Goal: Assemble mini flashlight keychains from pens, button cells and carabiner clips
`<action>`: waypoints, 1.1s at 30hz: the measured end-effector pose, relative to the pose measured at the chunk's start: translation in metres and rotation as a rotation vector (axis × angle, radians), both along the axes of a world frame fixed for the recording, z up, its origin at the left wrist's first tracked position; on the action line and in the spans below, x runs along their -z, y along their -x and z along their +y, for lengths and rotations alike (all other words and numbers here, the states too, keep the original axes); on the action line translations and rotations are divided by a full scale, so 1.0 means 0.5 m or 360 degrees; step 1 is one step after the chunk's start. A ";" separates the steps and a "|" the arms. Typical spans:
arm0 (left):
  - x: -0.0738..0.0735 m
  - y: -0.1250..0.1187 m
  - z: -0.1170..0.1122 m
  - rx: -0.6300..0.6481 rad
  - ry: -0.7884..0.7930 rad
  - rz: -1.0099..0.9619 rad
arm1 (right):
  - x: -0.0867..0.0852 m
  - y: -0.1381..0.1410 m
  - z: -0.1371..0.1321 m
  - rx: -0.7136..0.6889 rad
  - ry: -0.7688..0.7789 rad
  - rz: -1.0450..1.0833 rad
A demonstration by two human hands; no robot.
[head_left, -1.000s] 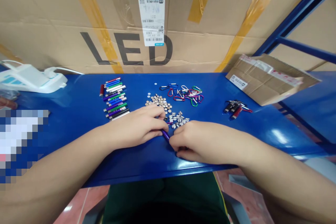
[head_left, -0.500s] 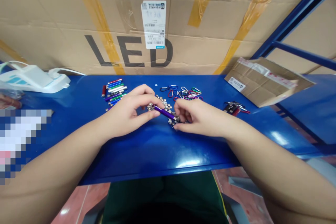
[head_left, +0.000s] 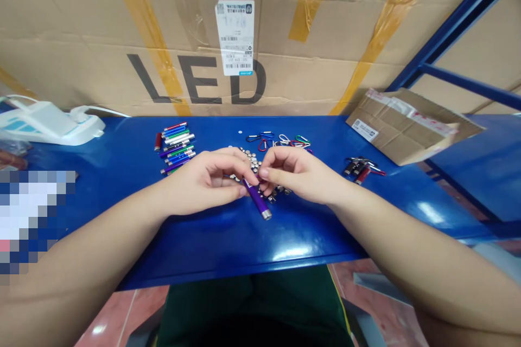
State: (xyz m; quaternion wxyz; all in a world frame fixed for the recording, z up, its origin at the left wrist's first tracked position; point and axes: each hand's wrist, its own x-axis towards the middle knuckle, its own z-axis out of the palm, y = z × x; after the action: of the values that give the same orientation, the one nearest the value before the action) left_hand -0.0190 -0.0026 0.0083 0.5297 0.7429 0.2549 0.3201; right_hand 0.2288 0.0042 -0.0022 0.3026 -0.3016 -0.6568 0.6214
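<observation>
One purple tube [head_left: 259, 203], far end pinched by your left hand [head_left: 199, 179]: best held steady beside your right hand [head_left: 303, 176], whose grip is unclear.

Bold black capitals "LED" [head_left: 199, 79] stand on the large cardboard panel [head_left: 305, 76], upper left of centre in the frame. A white shipping label [head_left: 236, 38] overlaps the top of the D, with barcodes and print too small to read. The open carton [head_left: 411, 124] at the right bears a smaller label [head_left: 364, 130], likewise illegible
</observation>
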 end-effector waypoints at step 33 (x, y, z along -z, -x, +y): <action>0.012 -0.018 0.008 -0.0302 0.0180 -0.0168 | 0.003 -0.001 0.001 0.0248 -0.0947 0.0133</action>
State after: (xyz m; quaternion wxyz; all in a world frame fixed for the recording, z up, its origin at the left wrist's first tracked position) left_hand -0.0102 0.0013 0.0022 0.5507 0.6666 0.3136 0.3926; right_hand 0.2291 0.0047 -0.0039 0.4511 -0.2232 -0.7717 0.3887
